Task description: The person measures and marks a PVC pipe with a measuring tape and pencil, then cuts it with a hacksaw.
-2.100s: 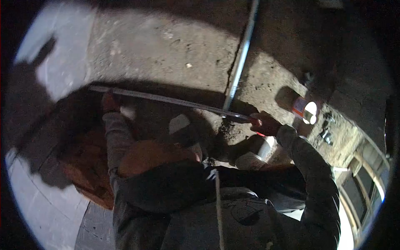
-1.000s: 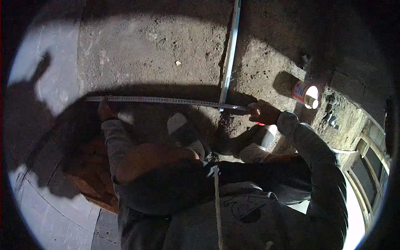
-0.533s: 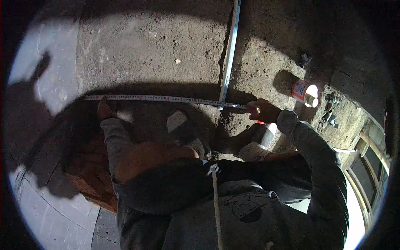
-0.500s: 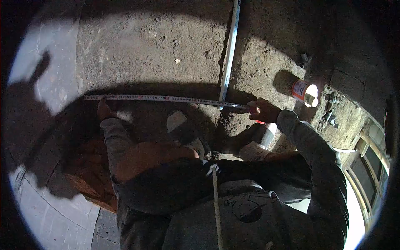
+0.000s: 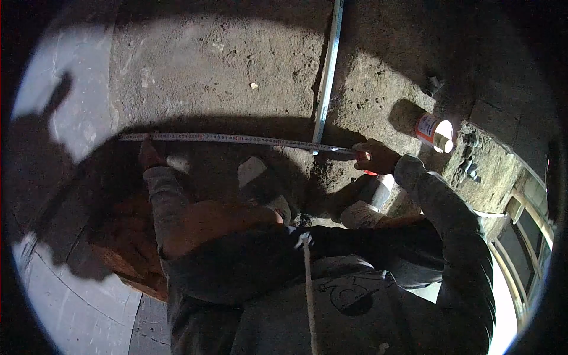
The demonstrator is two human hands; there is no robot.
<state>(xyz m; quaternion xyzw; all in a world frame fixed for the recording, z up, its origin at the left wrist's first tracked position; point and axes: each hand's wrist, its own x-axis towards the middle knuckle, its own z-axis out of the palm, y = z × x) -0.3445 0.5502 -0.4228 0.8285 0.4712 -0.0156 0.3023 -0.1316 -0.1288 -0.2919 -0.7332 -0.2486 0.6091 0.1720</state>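
Tape measure (image 5: 236,140) now lies flat and level across the floor, numbers up; two seconds back it ran at a slant and blurred, a second back it was already close to this line. In the last half second almost nothing shifts, so the tape looks settled enough to read, as far as I can judge.

Floor (image 5: 225,65) is rough concrete, pitted and gritty, sunlit on the far side, with the person's own shadow covering the near part. Pale smooth slab (image 5: 65,296) curves round near left. A long metal rail (image 5: 327,71) runs from the far edge toward the person and ends just at the tape, meeting it roughly square. Reddish bricks (image 5: 127,248) sit near left in shadow. A window frame (image 5: 526,236) shows at the right edge, bright outside.

Tape runs left to right, between the two hands, touching the floor along its length.

Right hand (image 5: 378,158): fingers curled shut on the tape's right end, something red just under the hand, likely the tape's case; too shadowed to be sure. Left hand (image 5: 151,155): pressed down on the tape near its left end, in deep shadow, so I can't tell how far the fingers are curled.

A spray can (image 5: 435,131) lies on its side far right, apart from the right hand. A small pebble (image 5: 254,86) sits on the far floor.
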